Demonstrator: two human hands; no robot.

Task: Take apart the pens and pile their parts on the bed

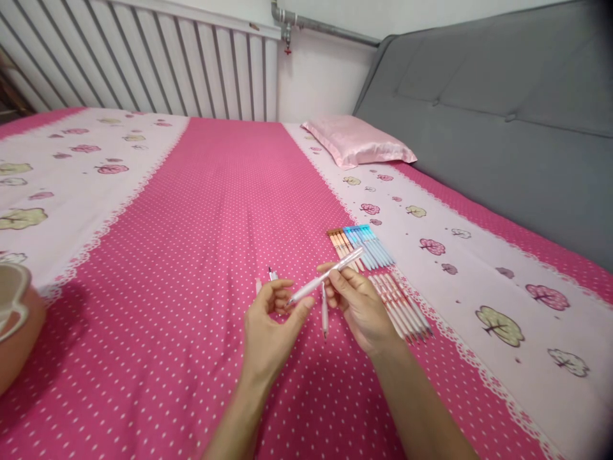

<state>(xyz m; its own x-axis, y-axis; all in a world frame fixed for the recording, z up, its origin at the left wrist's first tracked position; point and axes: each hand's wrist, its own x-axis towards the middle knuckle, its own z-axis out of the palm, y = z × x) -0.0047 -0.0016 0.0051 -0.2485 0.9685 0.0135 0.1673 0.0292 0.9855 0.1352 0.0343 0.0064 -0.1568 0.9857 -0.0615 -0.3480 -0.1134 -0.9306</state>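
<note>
My right hand (360,305) pinches a white pen (330,275) near its middle, the pen slanting up to the right over the pink dotted bedsheet (191,243). My left hand (272,326) is closed on the pen's lower end. A second pale pink pen (324,312) hangs down between my hands, seemingly from the right hand's fingers. Two small pen parts (271,275) lie on the sheet just beyond my left hand. Right of my hands lie rows of pens: orange ones (341,243), blue ones (372,246) and pink-and-white ones (400,303).
A pink satin pillow (357,142) lies at the bed's far right by the grey padded headboard (502,121). A white radiator (158,64) lines the far wall. A brown-and-cream object (16,319) sits at the left edge.
</note>
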